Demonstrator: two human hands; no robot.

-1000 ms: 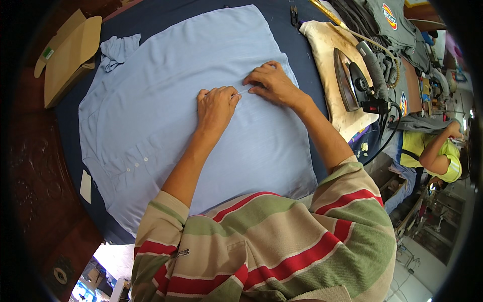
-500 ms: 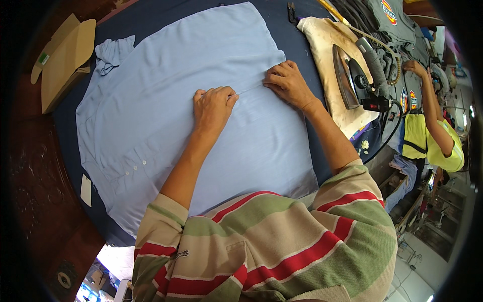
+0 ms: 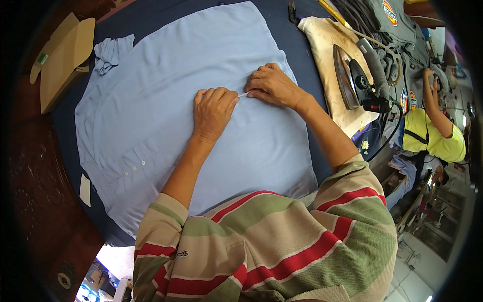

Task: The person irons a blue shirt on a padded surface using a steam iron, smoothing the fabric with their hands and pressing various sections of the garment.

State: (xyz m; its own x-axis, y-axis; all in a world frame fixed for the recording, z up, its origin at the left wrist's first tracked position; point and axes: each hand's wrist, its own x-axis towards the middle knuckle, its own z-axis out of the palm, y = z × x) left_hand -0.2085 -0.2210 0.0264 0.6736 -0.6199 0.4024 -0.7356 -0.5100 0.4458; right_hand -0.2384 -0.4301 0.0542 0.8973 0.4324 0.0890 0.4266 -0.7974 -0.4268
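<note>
A dark blue table (image 3: 302,60) fills most of the view, and a light blue shirt (image 3: 166,116) lies spread flat over its middle, collar toward 10 o'clock and hem toward 5 o'clock, near the person's striped polo. The shirt looks largely smoothed already: the broad panel is flat, with only faint creases, and the buttons (image 3: 136,167) show at 8 o'clock; what seems left is the small fold at its centre, where both hands meet. At 2 o'clock a stained cream pad (image 3: 327,55) carries an iron (image 3: 352,78) standing unused, well apart from the shirt's centre, so pressing of this part appears not yet begun. At 10 o'clock a cardboard box (image 3: 63,58) sits just beside the collar. At 3 o'clock another person in a yellow top (image 3: 437,138) works apart. The left hand (image 3: 212,110) rests palm down on the cloth, fingers loosely curled, their tips against a thin raised ridge of fabric. The right hand (image 3: 271,86), just toward 1 o'clock of it, pinches that same ridge between thumb and forefinger, the other fingers bent onto the cloth.
</note>
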